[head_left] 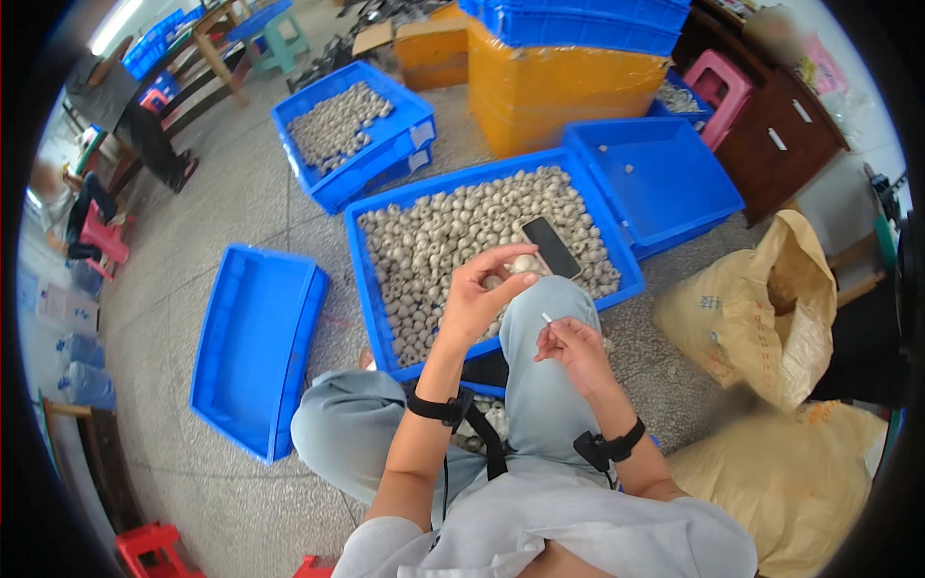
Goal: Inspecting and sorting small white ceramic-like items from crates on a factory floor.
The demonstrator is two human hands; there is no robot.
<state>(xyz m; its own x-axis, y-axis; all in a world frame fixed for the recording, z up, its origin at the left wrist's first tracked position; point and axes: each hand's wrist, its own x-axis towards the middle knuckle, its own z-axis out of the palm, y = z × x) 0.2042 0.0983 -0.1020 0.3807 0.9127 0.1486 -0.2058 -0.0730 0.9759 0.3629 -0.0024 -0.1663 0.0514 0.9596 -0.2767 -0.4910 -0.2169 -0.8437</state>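
My left hand (472,301) is raised over the near side of a blue tray (362,289) and pinches a small round beige piece (525,265) between thumb and fingers. Close by, above my right knee, my right hand (576,353) is closed on a short thin white stick (546,318), whose tip points up past the fingertips. The tray holds a thick layer of small round beige pieces (434,236), many with a dark hole. A dark-screened phone (551,247) lies on top of them, just beyond my left hand's fingertips.
Blue trays stand around: one at left (255,352), one with more beige pieces behind (352,144), one at right (665,188). Yellow sacks (752,308) sit at right, a yellow box (568,101) behind. Two people (120,106) are far left.
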